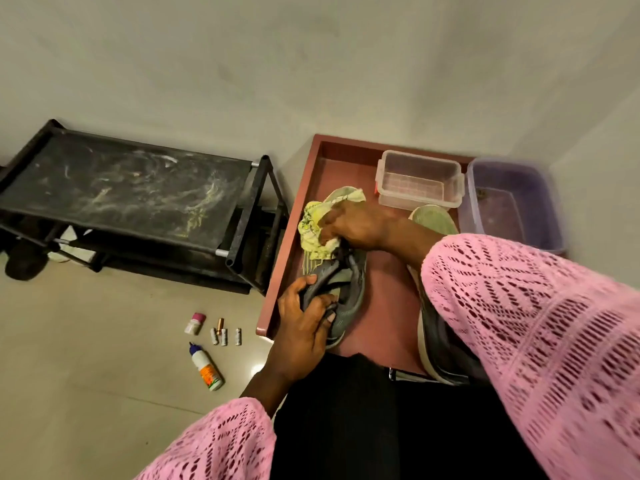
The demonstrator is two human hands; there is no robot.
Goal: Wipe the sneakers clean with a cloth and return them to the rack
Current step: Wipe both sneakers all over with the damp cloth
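Cloth (317,226) on sneaker (346,289) (both hands)

At right of centre we see a clear box (419,180) on a red-brown tray (388,289), a purple tub (512,202) beside it; lower left, a white bottle (206,368), a small jar (194,323) and batteries (225,337) on the floor.

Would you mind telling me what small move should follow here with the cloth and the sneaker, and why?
Probably draw the cloth back along the sneaker toward the heel. The right hand presses it near the toe end, while the left hand grips the heel end, steadying it on the red tray.
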